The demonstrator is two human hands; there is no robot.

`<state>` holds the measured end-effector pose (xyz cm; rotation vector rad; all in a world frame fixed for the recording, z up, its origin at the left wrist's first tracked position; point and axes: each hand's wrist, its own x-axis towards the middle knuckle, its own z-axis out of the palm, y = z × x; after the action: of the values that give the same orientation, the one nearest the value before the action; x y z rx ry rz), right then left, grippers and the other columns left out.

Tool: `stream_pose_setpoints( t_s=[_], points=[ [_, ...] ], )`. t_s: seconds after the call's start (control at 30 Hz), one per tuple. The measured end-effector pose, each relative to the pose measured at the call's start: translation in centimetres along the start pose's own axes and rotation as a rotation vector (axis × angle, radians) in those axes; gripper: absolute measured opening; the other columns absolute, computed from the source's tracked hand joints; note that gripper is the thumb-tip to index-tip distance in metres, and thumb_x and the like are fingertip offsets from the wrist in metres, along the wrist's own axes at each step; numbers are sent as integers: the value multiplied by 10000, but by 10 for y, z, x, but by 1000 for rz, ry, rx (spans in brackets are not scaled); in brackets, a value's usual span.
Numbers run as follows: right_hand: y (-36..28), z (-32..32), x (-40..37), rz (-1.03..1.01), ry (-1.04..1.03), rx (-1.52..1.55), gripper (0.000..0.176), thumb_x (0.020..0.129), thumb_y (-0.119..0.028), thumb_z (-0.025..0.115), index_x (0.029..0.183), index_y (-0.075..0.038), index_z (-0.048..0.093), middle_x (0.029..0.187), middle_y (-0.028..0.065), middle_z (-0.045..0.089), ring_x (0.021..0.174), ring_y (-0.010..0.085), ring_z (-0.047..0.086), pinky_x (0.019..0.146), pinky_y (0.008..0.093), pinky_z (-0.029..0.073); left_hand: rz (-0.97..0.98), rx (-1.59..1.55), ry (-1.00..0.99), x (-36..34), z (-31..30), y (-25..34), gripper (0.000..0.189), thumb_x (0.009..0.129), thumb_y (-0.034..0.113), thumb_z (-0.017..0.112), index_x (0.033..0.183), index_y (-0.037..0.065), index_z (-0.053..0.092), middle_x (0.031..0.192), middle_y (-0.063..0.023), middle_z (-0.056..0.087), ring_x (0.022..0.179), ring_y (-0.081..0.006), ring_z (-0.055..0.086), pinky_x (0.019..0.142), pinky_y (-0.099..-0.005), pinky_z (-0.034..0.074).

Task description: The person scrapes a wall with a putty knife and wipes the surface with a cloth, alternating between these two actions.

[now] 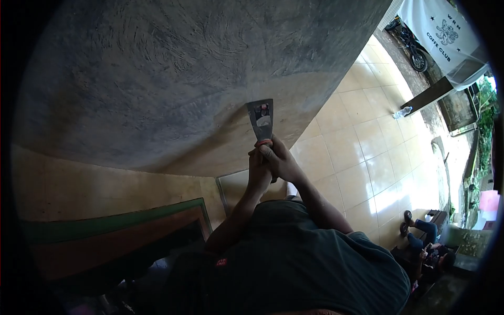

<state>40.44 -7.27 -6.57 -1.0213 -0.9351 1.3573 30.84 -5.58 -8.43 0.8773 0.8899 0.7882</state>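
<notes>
Both my hands are wrapped round the handle of a scraper [261, 116], a wide flat metal blade with an orange-red band where it meets the handle. My right hand [283, 161] is on the right side of the handle, its thumb lying across it. Beside it, my left hand [258, 170] closes on the handle from the left. The blade points away from me, its wide edge at or close to the rough grey wall [173, 79]; whether it touches is hard to tell. Lower down, the wall is tan.
A green-and-brown frame [121, 226] is at lower left. Shiny tiles [341, 142] cover the floor at right, with a plastic bottle [402, 112] by a post [429, 96]. A seated person [430, 247] is at lower right. A banner [446, 39] and motorcycle [415, 52] are at upper right.
</notes>
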Motion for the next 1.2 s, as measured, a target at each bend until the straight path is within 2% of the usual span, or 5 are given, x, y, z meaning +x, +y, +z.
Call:
stream_pose_setpoints(
  t_s=[0.27, 0.57, 0.8, 1.07, 1.2],
  points=[
    [-14, -9, -43, 59, -155, -24, 462, 972, -338, 430, 1258, 24, 439, 1166, 161, 588, 1121, 225, 536, 978, 342, 399, -189, 108, -344, -50, -10, 37, 476, 801, 3, 514, 1257, 60, 387, 676, -13, 485, 520, -91, 504, 411, -247, 390],
    [-10, 35, -62, -123, 152, 153, 344, 1000, -264, 385, 1166, 32, 434, 1220, 186, 565, 1047, 210, 567, 947, 323, 409, 161, 358, -436, -48, -54, 21, 437, 930, 446, 485, 1091, 40, 483, 715, 17, 457, 629, -72, 474, 545, -234, 395],
    [-17, 28, -86, 10, 169, 360, 295, 991, -324, 386, 1114, -60, 430, 745, 55, 482, 555, 102, 463, 458, 231, 367, -257, 132, -295, -36, -69, 39, 558, 972, 526, 228, 746, 81, 477, 581, 9, 423, 404, -52, 336, 362, -196, 251],
    [-2, 48, -91, 77, 286, 322, 383, 986, -293, 411, 1295, -69, 395, 775, 17, 511, 607, 67, 465, 463, 201, 338, 143, 67, -120, -46, -17, 54, 346, 986, 307, 346, 1211, 87, 491, 774, -50, 575, 550, -133, 588, 402, -202, 401],
    [15, 32, -75, 74, 200, 286, 325, 992, -274, 398, 1237, -68, 450, 742, -8, 507, 526, 38, 419, 428, 186, 316, -31, 117, -283, -25, -45, 32, 316, 974, 287, 410, 1164, 63, 526, 864, -67, 592, 542, -60, 492, 425, -173, 355]
  ],
)
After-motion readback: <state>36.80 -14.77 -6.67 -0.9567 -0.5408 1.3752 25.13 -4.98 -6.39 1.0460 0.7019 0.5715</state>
